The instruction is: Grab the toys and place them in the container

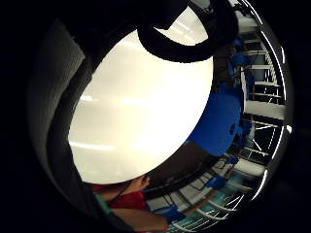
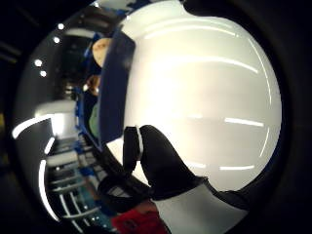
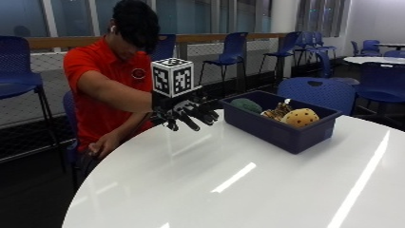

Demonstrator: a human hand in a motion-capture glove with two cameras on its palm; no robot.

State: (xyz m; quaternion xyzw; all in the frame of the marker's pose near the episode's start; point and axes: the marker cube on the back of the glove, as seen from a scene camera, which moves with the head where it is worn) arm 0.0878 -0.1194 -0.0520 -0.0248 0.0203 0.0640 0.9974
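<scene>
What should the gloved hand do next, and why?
Probably draw back and rest. The gloved hand hangs over the table with straight fingers, holding nothing. The toys, a green one, a striped one and a spotted yellow one, already lie in the bin, and no toy shows on the table.

The container is dark blue — inside it sit a green toy, a yellow toy with brown spots and a tan, dark-striped toy. The table is glossy white, the gloved right hand black — the shirt red.
</scene>
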